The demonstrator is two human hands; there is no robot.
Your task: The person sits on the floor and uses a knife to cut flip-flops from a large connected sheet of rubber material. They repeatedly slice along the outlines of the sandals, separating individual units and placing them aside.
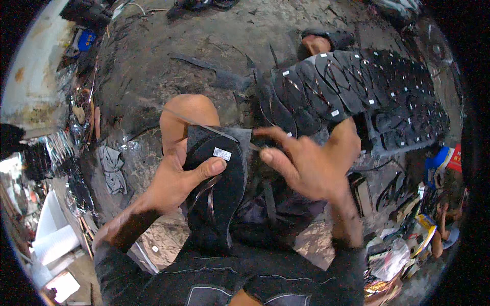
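Note:
My left hand [176,178] grips a black flip-flop [232,176] in front of my body, the thumb pressed on its sole beside a small white label. Brown, shiny straps run across its lower part. Grey sheet material [245,135] shows past the sole's upper right edge. A thin grey strip [204,125] slants over the top end of the flip-flop. At the sole's right edge my right hand [311,166] is bent, index finger and thumb close to the edge. It is somewhat blurred, and whatever lies between its fingertips is too small to name.
Rows of black flip-flops [352,84] with white labels lie on the ground at the right. Dark scraps [229,80] are on the dirt floor ahead. A grey cloth [112,168] lies at the left. Plastic bags [393,257] pile up at the lower right, near another person [443,237].

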